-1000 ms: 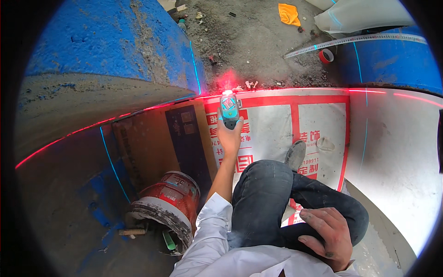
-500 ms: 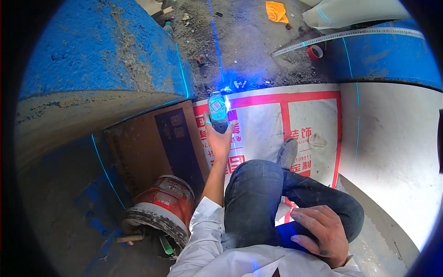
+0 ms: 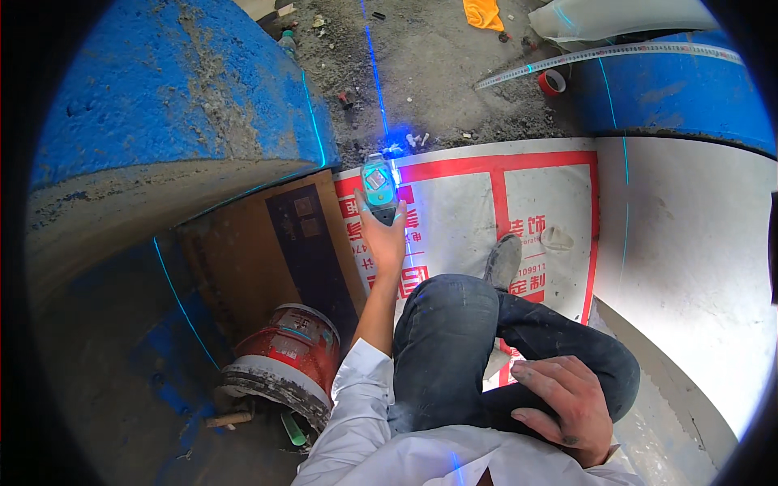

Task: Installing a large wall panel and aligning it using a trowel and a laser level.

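Note:
My left hand (image 3: 384, 241) reaches forward and grips the near end of a teal and dark laser level (image 3: 378, 183), thumb and fingers on either side of it. The laser level sits over the far edge of a white and red printed sheet (image 3: 458, 198) and glows bright blue at its right side. From it a blue line runs away across the dusty ground. My right hand (image 3: 571, 409) rests by my bent right knee, fingers spread a little and slightly curled, with nothing in it.
Blue-painted walls (image 3: 162, 89) stand left and far right, crossed by laser lines. A tape measure (image 3: 600, 58) stretches at the far right beside a red tape roll (image 3: 552, 82). An orange cloth (image 3: 484, 14) lies beyond. A flattened cardboard box (image 3: 243, 251) and a tipped red bucket (image 3: 296, 344) are at my left.
The whole view has shifted slightly, so the far ground sits a little higher. My left hand still holds the laser level; my right hand stays by the knee.

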### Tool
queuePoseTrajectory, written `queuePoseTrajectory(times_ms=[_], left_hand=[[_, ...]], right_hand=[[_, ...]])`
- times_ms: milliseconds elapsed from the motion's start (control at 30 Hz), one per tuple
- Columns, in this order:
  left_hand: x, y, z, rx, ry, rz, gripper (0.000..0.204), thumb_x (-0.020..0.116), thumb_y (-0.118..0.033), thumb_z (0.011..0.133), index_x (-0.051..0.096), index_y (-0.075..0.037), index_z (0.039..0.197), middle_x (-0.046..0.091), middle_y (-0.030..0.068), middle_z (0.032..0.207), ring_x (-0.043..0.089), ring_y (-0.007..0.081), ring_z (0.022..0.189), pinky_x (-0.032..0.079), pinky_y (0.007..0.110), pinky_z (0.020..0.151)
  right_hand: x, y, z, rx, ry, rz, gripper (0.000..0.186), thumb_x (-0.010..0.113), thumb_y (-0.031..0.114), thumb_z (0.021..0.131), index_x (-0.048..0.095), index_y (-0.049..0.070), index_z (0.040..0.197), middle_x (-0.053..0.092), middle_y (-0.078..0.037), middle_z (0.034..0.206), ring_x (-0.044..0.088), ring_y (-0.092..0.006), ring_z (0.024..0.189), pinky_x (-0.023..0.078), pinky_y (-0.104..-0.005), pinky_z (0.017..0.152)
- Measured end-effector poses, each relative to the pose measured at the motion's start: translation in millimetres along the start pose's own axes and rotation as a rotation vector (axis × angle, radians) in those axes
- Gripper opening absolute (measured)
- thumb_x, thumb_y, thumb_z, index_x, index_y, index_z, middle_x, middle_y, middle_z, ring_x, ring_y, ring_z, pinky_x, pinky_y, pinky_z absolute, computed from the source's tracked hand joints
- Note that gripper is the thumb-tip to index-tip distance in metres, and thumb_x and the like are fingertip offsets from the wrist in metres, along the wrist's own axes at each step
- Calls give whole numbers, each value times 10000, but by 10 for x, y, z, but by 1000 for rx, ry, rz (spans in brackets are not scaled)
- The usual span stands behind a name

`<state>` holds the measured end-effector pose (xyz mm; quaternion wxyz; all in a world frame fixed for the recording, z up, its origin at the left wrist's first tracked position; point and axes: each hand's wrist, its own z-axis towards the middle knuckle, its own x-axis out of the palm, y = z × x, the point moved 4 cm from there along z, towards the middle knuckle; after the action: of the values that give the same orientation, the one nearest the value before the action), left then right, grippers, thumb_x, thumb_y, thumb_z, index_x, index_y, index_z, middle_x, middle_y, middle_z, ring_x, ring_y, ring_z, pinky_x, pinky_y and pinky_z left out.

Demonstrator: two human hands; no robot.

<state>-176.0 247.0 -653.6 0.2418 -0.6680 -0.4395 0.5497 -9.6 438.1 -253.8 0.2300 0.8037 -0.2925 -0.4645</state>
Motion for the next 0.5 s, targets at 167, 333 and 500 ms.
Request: queuePoseTrajectory(times_ms=[167, 333, 500], left_hand=[[-2, 51, -49, -42, 46, -54, 1051, 940, -253, 921, 357, 36, 1747, 637, 356, 1562, 695, 461, 1385, 524, 516, 1188], [-27, 197, -24, 32, -29, 18, 1008, 948, -244, 932, 398, 60, 1721, 716, 313, 1466, 739, 365, 1322, 536, 455, 1163], [-61, 63, -80, 16, -19, 63, 1199, 976, -298, 899, 249, 82, 1774, 583, 357, 1631, 634, 403, 1483, 467, 449, 1249]], right_hand=[[25, -5, -30, 1, -9, 10, 586, 925, 308, 897, 752, 65, 1401, 799, -143, 1311, 768, -348, 1153, 593, -470, 1004], [-6, 8, -45, -9, -5, 23, 598, 926, 312, 894, 749, 56, 1404, 802, -142, 1324, 769, -348, 1156, 593, -473, 1005], [28, -52, -35, 20, -16, -7, 583, 931, 316, 883, 762, 47, 1372, 807, -140, 1315, 771, -354, 1150, 593, -475, 1003]])
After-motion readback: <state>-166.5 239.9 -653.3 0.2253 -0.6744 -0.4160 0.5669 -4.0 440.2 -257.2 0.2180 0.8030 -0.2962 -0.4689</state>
